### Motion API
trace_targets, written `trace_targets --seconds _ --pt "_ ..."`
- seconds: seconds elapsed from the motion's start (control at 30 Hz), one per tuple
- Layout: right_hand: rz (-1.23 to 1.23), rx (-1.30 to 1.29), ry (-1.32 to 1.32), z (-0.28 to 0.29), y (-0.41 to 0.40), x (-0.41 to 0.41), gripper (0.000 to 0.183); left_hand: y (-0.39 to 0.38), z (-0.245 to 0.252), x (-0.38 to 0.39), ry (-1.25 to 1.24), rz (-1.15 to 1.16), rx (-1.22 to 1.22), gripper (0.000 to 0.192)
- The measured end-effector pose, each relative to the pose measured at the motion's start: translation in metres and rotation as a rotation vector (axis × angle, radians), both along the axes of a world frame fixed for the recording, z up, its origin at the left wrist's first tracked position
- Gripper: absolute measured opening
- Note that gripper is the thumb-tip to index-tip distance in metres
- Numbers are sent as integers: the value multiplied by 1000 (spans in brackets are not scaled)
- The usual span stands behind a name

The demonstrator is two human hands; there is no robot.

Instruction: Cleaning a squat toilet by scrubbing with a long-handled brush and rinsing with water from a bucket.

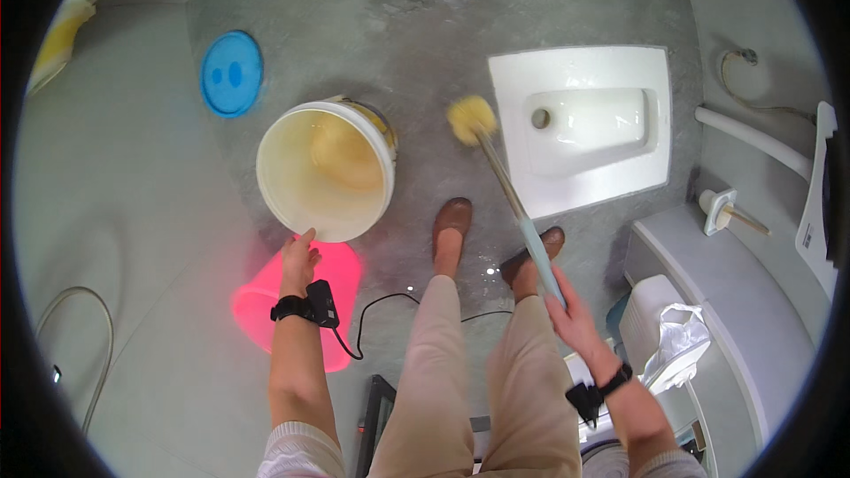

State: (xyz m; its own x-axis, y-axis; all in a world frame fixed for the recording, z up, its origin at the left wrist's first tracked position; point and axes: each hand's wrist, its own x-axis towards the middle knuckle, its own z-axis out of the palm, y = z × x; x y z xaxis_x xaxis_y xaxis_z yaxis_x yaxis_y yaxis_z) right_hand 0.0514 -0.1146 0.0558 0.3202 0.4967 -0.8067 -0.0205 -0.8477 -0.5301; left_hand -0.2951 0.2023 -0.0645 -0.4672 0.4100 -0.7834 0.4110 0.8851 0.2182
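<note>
My right hand (571, 312) is closed around the light blue grip of a long-handled scrubbing brush (508, 186). Its metal shaft leads to a round yellow head, blurred, beside the left edge of a white ceramic squat toilet (584, 192). On the left stands a large white plastic bucket (285, 179), its mouth facing up towards me and a yellowish patch showing inside. The fingers of my left hand (300, 259) reach the bucket's near rim; whether they grip it cannot be told. Beneath that hand and forearm is a bright pink bucket (342, 285).
A round blue lid (232, 74) lies beyond the white bucket. A black cable (382, 299) runs from my left wrist device across my legs. To the right are a grey ledge (750, 318), a white plastic container (654, 309) and a wall-mounted brush holder (717, 211). The floor has wet spots.
</note>
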Motion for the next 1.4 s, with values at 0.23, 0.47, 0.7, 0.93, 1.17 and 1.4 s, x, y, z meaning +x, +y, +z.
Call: trace_targets --seconds 0.23,0.47,0.7,0.93,1.17,1.4 --pt "414 137 -460 -101 220 78 40 -31 -40 3 -448 295 -48 30" --pt "336 -102 -484 -131 106 106 48 -29 -44 -3 -438 396 20 29" --pt "209 -191 -436 -42 -13 97 51 -33 -38 4 -492 424 52 29" --pt "551 -13 -493 -100 41 76 47 -9 -19 14 -489 269 47 30" --pt "201 -272 -701 -125 -5 187 45 0 13 50 -454 125 109 28" --pt "263 -212 -476 -109 -1 100 50 2 36 90 -362 -37 159 24"
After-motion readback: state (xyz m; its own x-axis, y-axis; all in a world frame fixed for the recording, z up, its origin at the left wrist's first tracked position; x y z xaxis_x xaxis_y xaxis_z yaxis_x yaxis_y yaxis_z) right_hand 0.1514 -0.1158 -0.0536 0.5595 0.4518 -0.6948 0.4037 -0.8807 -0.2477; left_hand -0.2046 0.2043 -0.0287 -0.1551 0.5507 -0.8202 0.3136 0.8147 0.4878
